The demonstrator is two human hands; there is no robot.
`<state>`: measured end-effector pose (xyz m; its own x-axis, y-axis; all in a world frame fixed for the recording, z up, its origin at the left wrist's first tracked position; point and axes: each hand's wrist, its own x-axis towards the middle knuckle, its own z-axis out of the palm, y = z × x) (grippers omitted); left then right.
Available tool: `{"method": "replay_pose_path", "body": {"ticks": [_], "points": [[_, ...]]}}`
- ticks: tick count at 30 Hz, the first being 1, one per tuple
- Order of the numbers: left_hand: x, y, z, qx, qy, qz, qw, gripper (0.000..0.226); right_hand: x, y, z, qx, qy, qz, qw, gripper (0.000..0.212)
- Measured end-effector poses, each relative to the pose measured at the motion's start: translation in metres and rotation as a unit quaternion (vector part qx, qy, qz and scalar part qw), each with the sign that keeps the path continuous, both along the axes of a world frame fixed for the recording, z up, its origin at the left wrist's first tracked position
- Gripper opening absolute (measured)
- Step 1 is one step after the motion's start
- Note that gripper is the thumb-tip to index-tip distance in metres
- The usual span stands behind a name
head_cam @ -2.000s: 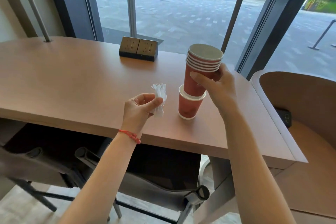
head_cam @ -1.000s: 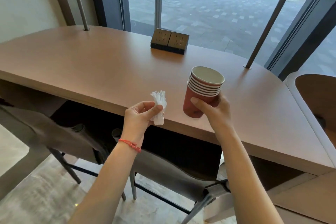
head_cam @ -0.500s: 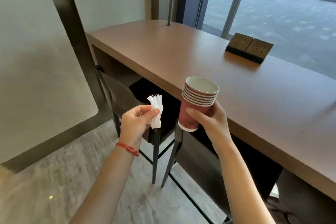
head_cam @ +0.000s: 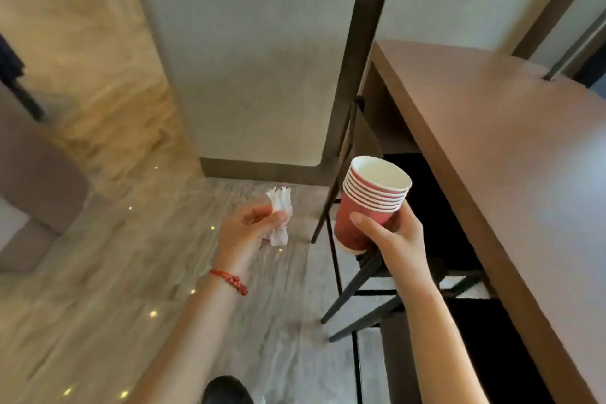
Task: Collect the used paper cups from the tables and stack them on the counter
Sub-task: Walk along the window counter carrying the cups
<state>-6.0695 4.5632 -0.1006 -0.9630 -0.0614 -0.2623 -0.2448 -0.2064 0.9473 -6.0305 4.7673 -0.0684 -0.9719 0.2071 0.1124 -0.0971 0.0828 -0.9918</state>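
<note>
A stack of several red paper cups (head_cam: 370, 207) with white rims is held upright, slightly tilted, in front of me. My right hand (head_cam: 393, 239) grips the stack around its lower half. My left hand (head_cam: 246, 229) pinches a crumpled white paper napkin (head_cam: 279, 216) between thumb and fingers, to the left of the cups. A red string bracelet sits on my left wrist. Both hands are over the floor, off the left end of the brown table (head_cam: 492, 157).
A dark-legged chair (head_cam: 360, 289) is tucked under the table below my right hand. A grey partition with a dark metal post (head_cam: 364, 43) stands ahead. Wood-look floor (head_cam: 114, 272) spreads left. A beige seat (head_cam: 29, 174) is at the left edge.
The stack was pushed into the cup on the table and lifted with it. My view has turned left, away from the window and table, with both hands keeping their holds.
</note>
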Motion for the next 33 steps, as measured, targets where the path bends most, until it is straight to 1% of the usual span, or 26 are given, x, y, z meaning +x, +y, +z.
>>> {"method": "replay_pose_path", "body": {"ticks": [3, 7, 10, 15, 21, 25, 28, 31, 33], "points": [[0.035, -0.024, -0.009, 0.003, -0.019, 0.089, 0.996, 0.016, -0.009, -0.018, -0.010, -0.006, -0.014, 0.078, 0.997, 0.044], [0.083, -0.062, -0.018, -0.016, -0.046, 0.192, 0.980, 0.015, -0.012, -0.062, -0.023, -0.014, -0.045, 0.183, 0.982, 0.044], [0.119, -0.093, -0.020, -0.027, -0.050, 0.266, 0.962, 0.012, -0.005, -0.103, -0.033, -0.011, -0.066, 0.254, 0.965, 0.044], [0.175, -0.142, -0.018, -0.015, -0.055, 0.377, 0.925, 0.012, 0.017, -0.177, -0.040, -0.004, -0.080, 0.359, 0.930, 0.041], [0.255, -0.210, -0.016, -0.002, -0.057, 0.487, 0.871, 0.012, 0.066, -0.283, -0.047, 0.018, -0.083, 0.482, 0.872, 0.042], [0.321, -0.260, -0.014, 0.012, -0.054, 0.566, 0.822, 0.012, 0.120, -0.361, -0.055, 0.020, -0.099, 0.555, 0.826, 0.043], [0.374, -0.300, -0.011, -0.003, -0.049, 0.602, 0.797, 0.012, 0.166, -0.418, -0.062, 0.026, -0.098, 0.607, 0.789, 0.046], [0.419, -0.338, 0.003, -0.004, -0.049, 0.636, 0.770, 0.016, 0.206, -0.471, -0.050, 0.032, -0.109, 0.650, 0.751, 0.048], [0.442, -0.359, 0.005, -0.004, -0.047, 0.654, 0.755, 0.018, 0.228, -0.501, -0.048, 0.027, -0.110, 0.670, 0.734, 0.053]]}}
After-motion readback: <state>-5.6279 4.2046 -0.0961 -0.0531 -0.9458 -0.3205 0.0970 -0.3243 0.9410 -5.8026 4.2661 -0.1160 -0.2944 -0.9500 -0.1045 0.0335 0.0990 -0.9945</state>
